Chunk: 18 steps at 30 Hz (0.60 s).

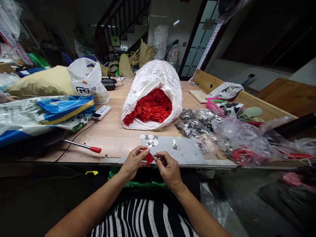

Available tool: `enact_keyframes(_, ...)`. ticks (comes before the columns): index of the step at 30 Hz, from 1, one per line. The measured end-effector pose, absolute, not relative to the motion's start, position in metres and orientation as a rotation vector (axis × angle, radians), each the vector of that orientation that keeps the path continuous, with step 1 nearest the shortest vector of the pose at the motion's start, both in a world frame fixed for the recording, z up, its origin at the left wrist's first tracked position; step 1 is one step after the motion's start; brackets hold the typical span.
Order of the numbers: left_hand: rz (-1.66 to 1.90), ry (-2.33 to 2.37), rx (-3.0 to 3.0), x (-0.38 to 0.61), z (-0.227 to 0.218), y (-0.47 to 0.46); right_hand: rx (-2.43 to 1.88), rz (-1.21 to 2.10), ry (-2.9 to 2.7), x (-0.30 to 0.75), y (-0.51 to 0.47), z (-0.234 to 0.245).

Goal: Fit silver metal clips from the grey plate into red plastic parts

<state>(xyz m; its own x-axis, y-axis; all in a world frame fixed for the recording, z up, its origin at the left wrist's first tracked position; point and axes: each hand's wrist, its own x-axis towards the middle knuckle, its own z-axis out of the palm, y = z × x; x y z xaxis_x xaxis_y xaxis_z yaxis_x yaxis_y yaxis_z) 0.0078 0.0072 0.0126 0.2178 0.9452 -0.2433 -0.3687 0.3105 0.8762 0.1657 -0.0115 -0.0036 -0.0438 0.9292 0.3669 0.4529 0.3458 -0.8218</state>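
My left hand (134, 161) is closed on a small red plastic piece (149, 158) at the table's front edge. My right hand (169, 169) pinches a thin metal pin or clip (158, 155) and holds its tip against that red piece. Just beyond my hands lies a grey metal sheet (187, 149) with a little heap of shiny metal bits (151, 142). Behind it a white sack (154, 93) lies open towards me, full of red plastic pieces (150, 108).
A red-handled screwdriver (82, 145) lies left of my hands. A remote control (101, 112), blue and white bags (49, 110) and a white carrier bag (86, 79) fill the left. Clear bags of metal parts (197, 125) and red parts (247, 148) sit right.
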Motion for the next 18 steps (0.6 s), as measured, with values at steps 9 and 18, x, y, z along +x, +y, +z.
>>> enact_keyframes(9, 0.884, 0.690, 0.612, -0.007, 0.004, 0.001, -1.271, 0.640, -1.672, 0.165, -0.017, 0.003)
enact_keyframes(18, 0.806, 0.572, 0.419, -0.006, -0.001, -0.009, -1.148, 0.543, -1.797, 0.173, -0.008, 0.014)
